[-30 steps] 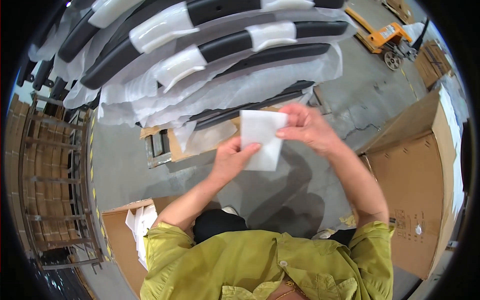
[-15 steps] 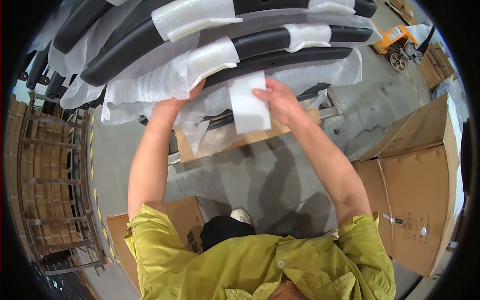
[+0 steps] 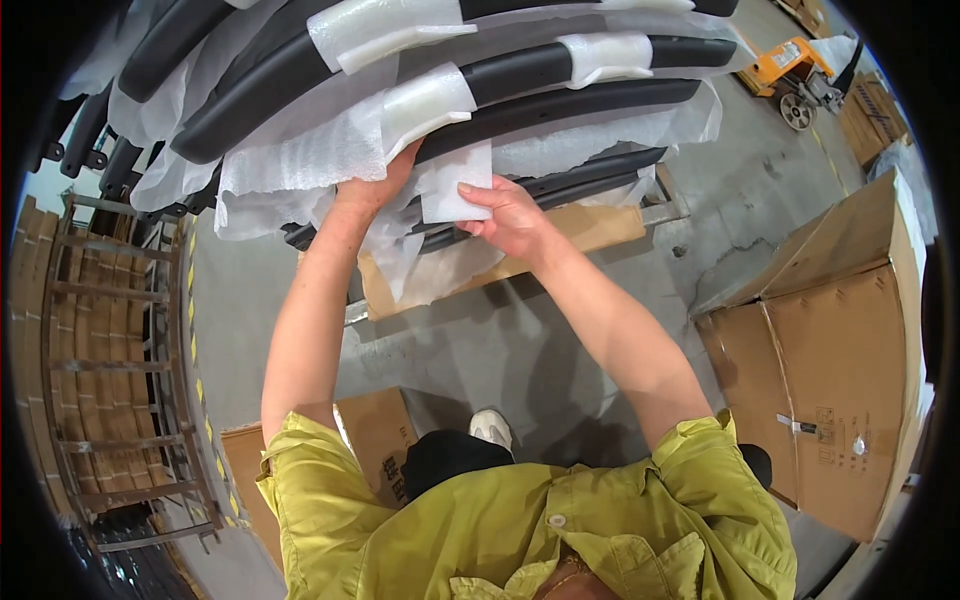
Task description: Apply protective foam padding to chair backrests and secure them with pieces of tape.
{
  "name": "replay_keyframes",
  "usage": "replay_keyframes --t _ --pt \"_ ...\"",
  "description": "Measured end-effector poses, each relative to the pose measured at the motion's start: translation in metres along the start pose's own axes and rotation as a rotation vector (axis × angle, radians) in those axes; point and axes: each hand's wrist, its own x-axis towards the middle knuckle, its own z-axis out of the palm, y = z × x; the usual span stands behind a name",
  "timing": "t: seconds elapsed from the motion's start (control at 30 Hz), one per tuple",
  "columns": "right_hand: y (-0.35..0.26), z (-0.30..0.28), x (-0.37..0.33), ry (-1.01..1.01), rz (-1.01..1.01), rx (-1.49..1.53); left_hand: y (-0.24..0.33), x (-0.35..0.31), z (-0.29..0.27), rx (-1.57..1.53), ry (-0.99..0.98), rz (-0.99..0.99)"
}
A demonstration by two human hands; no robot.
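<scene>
My right hand (image 3: 508, 218) pinches the lower right edge of a small white foam sheet (image 3: 455, 190), thumb on top. That sheet hangs against a curved black bar (image 3: 560, 107), its upper end passing beneath the bar. At the sheet's left, my left hand (image 3: 382, 183) reaches in under the bar, and its fingers are hidden behind foam wrap. Just above it, a white foam pad (image 3: 428, 98) is wrapped round the bar above, and another pad (image 3: 608, 58) sits farther right. Thin translucent foam wrap (image 3: 300, 150) drapes between the stacked bars.
Lower black bars (image 3: 600, 172) lie above brown cardboard (image 3: 580, 228) on a metal frame. A large carton (image 3: 830, 350) stands at the right, and an open cardboard piece (image 3: 375, 430) lies near my feet. Left is a metal rack (image 3: 110, 365); far right, an orange pallet jack (image 3: 785, 65).
My right hand has moved left and slightly down with the foam sheet, whose upper part is now tucked under the bar. My left hand has shifted slightly right and up, deeper under the bar.
</scene>
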Motion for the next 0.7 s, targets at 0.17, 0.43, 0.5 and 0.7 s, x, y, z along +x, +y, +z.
replay_keyframes --t 0.17,0.43,0.5,0.7 --pt "-0.017 -0.002 -0.016 0.123 -0.069 -0.146 0.007 0.002 -0.003 -0.021 0.036 -0.012" --pt "-0.037 -0.045 -0.031 0.104 -0.040 -0.253 0.061 0.041 0.009 0.105 -0.144 -0.003" --pt "-0.034 -0.049 -0.033 0.098 -0.012 -0.230 0.071 0.046 0.012 -0.453 -0.192 -0.311" --pt "-0.030 -0.031 -0.017 0.041 -0.060 -0.233 0.049 0.038 0.019 0.170 -0.179 -0.085"
